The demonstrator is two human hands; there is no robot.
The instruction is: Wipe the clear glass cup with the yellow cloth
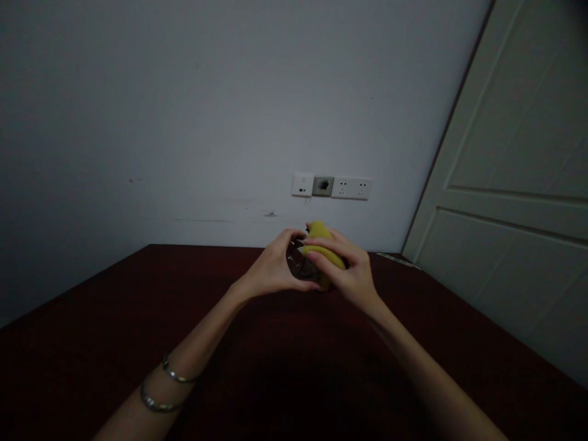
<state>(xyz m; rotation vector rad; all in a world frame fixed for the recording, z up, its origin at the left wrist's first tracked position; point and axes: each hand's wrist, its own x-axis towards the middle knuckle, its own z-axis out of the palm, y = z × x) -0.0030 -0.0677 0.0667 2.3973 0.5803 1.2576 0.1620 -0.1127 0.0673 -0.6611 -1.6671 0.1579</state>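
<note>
My left hand (pixel 274 269) is wrapped round a small clear glass (pixel 297 264), holding it above the dark red table (pixel 114 318). My right hand (pixel 346 272) is closed on a yellow cloth (pixel 321 236) and presses it against the glass's open side. The two hands touch at the glass, just above the table's middle. Most of the glass is hidden by fingers and cloth. Two silver bangles (pixel 165 386) sit on my left forearm.
A grey wall rises behind the table, with a row of white sockets (pixel 331 186) just above the hands. A pale panelled door (pixel 514 202) stands at the right. A thin light strip (pixel 397 260) lies at the table's far right corner.
</note>
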